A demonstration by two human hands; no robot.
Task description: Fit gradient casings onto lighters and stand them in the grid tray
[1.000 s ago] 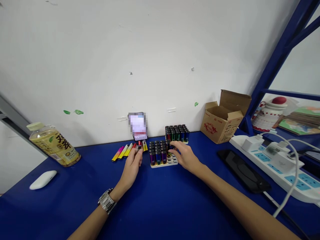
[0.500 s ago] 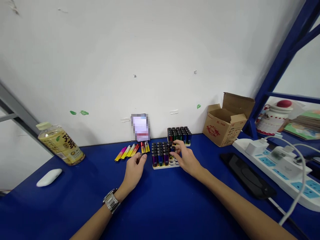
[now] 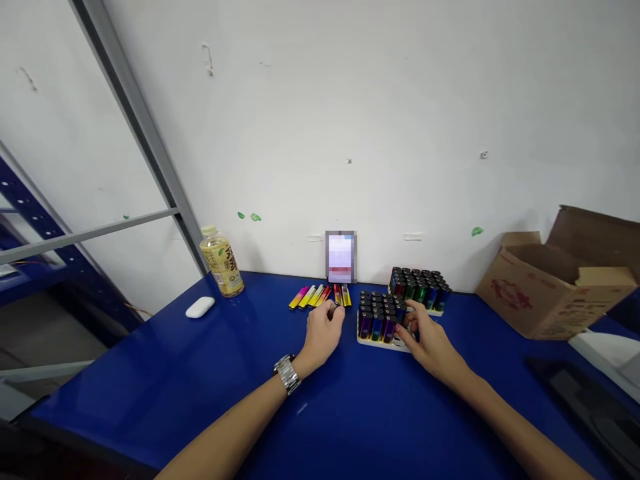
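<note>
My left hand (image 3: pixel 323 337) is closed in a pinch just in front of a row of loose batteries (image 3: pixel 311 297) with yellow, pink and red wraps. A dark bit shows at its fingertips, too small to make out. My right hand (image 3: pixel 425 337) has its thumb and fingers around a dark battery (image 3: pixel 401 311) at the right side of the near white tray (image 3: pixel 383 344). Several upright batteries (image 3: pixel 377 327) with black tops and purple or blue sides fill the tray's left part. Bare holes show by my right thumb.
Behind stands a second group of upright batteries (image 3: pixel 421 287). A phone (image 3: pixel 341 257) with a blurred screen leans on the wall. At left are a drink bottle (image 3: pixel 223 263) and a white case (image 3: pixel 200 307). An open cardboard box (image 3: pixel 530 287), a dark phone (image 3: pixel 575 393) and a power strip (image 3: pixel 607 353) are at right.
The head view has turned left, so everything sits further right in the picture. Both hands stay by the same things; my right hand remains at the near tray's right side.
</note>
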